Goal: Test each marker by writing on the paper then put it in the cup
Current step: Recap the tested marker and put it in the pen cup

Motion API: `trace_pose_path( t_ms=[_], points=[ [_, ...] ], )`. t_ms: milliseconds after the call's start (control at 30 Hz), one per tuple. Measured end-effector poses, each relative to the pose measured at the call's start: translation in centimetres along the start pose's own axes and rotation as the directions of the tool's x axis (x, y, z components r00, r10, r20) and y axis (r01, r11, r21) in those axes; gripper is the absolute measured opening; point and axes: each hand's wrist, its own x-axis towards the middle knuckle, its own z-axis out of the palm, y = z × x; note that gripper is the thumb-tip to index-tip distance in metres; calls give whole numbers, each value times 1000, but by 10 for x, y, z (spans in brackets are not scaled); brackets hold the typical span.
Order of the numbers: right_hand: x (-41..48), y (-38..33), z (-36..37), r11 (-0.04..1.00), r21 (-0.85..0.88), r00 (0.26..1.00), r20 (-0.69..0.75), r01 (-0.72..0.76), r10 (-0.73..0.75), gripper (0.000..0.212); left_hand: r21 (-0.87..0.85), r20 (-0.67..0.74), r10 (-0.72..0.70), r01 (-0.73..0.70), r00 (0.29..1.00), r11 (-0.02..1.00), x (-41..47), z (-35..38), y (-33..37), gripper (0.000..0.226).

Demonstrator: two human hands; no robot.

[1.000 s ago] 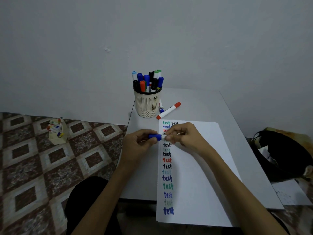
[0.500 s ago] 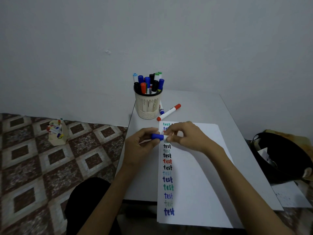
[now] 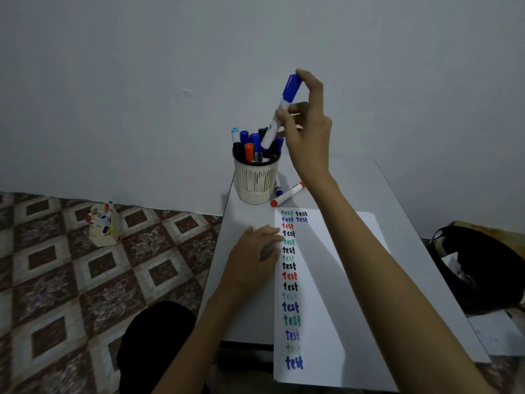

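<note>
right hand (image 3: 308, 137) grip pinches capped blue marker (image 3: 279, 115) tail-down over cup (image 3: 255, 180) for a straight drop-in; left hand (image 3: 255, 257) grip spread flat, likely pinning paper (image 3: 326, 308) against sliding.

Black bag (image 3: 483, 268), small box (image 3: 103, 228) on tiled floor (image 3: 51, 285)

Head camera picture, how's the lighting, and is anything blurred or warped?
Head view: dim, flat, bluish light with no glare; the right arm casts a soft shadow across the paper; the left hand looks slightly smeared while the blue marker is fairly sharp; floor tiles soften toward the lower-left corner.
</note>
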Motion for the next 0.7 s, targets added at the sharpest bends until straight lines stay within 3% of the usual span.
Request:
trace_pose_path(
  t_ms=[67, 200, 267, 433, 567, 633, 700],
  points=[
    [-3, 2, 9, 998, -53, 999, 27, 20, -19, 48, 6, 0, 4, -4, 1000, 1000, 0, 0, -1, 37],
    [-26, 22, 21, 958, -273, 975, 221, 88, -27, 38, 18, -11, 15, -15, 1000, 1000, 1, 1, -3, 36],
    [-32, 31, 23, 926, -356, 972, 232, 125, -42, 38, 11, -9, 24, -24, 1000, 1000, 2, 1, -3, 33],
    [-24, 35, 17, 888, -438, 979, 194, 139, -58, 37, 15, -14, 5, -5, 1000, 1000, 2, 0, -1, 36],
    [-21, 38, 9, 881, -416, 932, 356, 225, -70, 47, 13, -9, 12, -12, 1000, 1000, 1, 1, -1, 35],
    [-26, 47, 3, 936, -326, 957, 287, 136, -39, 56, 5, -14, 13, -13, 1000, 1000, 1, 1, 0, 33],
    [-36, 61, -4, 962, -260, 987, 107, -86, 117, 65, 3, -21, 19, -19, 1000, 1000, 2, 0, 0, 29]
  ],
)
